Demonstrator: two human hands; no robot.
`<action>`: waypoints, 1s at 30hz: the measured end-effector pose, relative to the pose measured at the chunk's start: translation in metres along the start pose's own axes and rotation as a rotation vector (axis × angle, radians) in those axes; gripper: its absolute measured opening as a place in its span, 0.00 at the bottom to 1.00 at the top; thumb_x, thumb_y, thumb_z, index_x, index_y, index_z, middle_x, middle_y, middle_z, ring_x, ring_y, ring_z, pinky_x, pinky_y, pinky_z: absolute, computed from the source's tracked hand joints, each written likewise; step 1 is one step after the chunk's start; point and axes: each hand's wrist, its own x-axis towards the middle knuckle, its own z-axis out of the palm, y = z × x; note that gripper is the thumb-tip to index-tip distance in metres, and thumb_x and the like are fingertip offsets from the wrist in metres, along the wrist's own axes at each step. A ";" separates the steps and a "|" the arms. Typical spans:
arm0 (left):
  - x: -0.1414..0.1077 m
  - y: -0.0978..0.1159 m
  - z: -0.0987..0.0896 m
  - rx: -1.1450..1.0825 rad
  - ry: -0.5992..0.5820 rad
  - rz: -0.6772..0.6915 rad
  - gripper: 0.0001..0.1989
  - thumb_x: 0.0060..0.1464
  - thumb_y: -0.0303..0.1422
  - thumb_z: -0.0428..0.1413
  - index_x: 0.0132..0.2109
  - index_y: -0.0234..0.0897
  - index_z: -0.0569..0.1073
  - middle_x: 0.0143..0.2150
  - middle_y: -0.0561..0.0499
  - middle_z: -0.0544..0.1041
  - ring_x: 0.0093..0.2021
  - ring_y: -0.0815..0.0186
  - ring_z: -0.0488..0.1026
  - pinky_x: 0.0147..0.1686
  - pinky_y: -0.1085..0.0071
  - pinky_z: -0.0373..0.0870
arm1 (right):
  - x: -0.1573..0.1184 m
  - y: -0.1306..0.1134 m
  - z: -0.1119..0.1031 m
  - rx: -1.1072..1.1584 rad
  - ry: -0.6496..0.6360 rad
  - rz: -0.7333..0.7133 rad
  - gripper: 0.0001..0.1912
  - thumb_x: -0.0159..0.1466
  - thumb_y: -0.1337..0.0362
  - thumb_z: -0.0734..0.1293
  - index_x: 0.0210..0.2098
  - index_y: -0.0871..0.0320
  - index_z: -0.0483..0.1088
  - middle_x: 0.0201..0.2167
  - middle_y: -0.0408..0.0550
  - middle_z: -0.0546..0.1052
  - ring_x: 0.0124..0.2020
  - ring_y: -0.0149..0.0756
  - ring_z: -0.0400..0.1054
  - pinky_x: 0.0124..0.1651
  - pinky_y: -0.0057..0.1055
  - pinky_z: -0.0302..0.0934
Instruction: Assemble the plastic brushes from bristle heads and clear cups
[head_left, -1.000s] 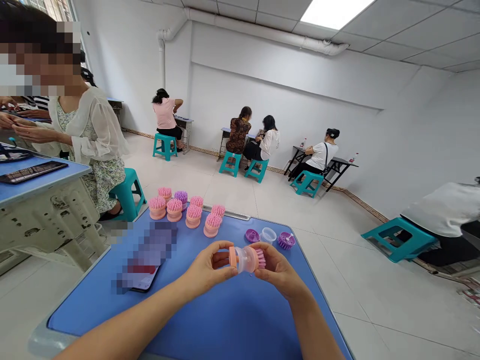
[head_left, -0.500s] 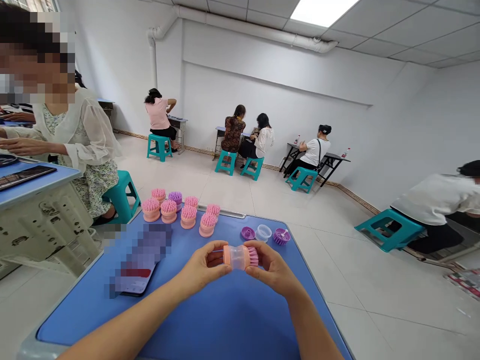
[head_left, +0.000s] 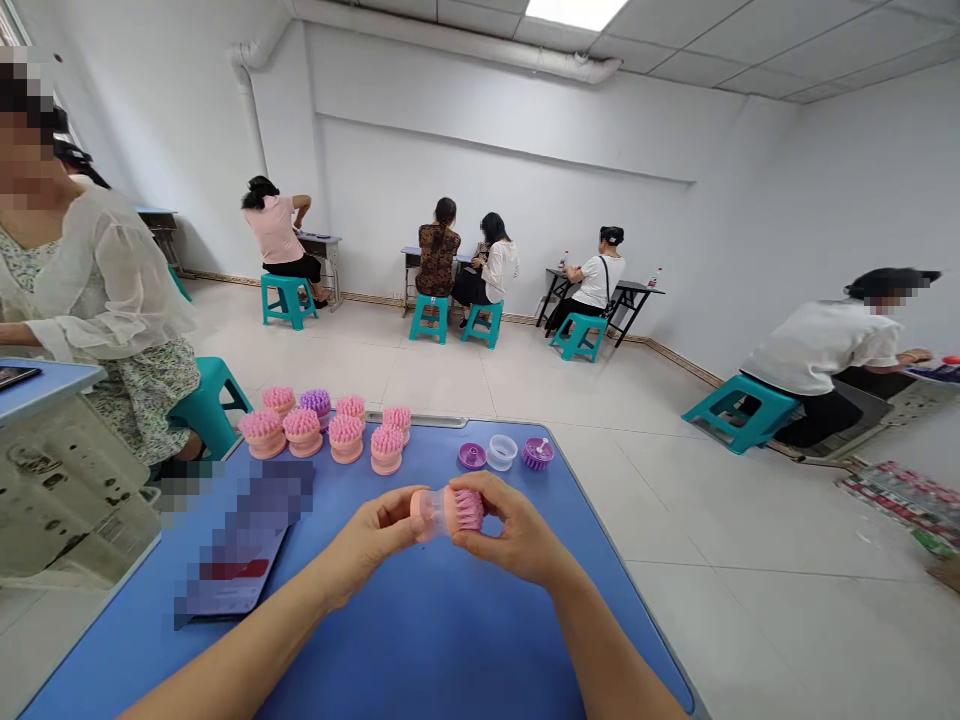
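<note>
Between my two hands, above the blue table, a small round scrub brush lies sideways in the air. Its orange base points left, its middle is clear plastic, and its pink bristles point right. My left hand pinches the orange base end. My right hand closes round the bristle end and its orange collar. Beyond them are a purple cap-like part, a clear ring-shaped part and a purple bristled head, apart from one another. Several assembled pink brushes stand upright at the far left, with one purple brush.
A phone, partly blurred out, lies at the table's left. A co-worker sits at a neighbouring desk on the left. More people sit on teal stools along the wall and to the right. Packed bottles lie on the floor at right.
The camera view has turned to the right, so everything appears shifted left. Both hands still grip the same brush, which keeps nearly the same sideways pose.
</note>
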 end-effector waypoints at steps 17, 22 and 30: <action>-0.001 -0.009 -0.003 0.612 0.165 0.233 0.24 0.44 0.34 0.55 0.51 0.36 0.65 0.47 0.48 0.72 0.42 0.61 0.72 0.45 0.65 0.69 | 0.006 0.011 0.005 0.458 -0.105 0.279 0.19 0.51 0.61 0.68 0.41 0.59 0.64 0.30 0.42 0.66 0.28 0.27 0.60 0.31 0.25 0.59; 0.001 -0.003 -0.003 0.535 0.119 0.129 0.21 0.48 0.40 0.53 0.48 0.34 0.66 0.36 0.50 0.74 0.34 0.64 0.71 0.36 0.70 0.70 | 0.008 0.016 0.011 0.408 -0.079 0.223 0.19 0.52 0.60 0.68 0.43 0.57 0.64 0.33 0.44 0.67 0.30 0.29 0.62 0.33 0.27 0.60; -0.004 0.008 0.000 0.104 -0.004 -0.122 0.19 0.51 0.46 0.47 0.30 0.33 0.70 0.26 0.54 0.69 0.32 0.67 0.69 0.40 0.67 0.67 | 0.004 0.017 0.008 0.258 -0.130 0.168 0.23 0.51 0.64 0.69 0.46 0.55 0.63 0.36 0.44 0.68 0.34 0.31 0.63 0.38 0.30 0.61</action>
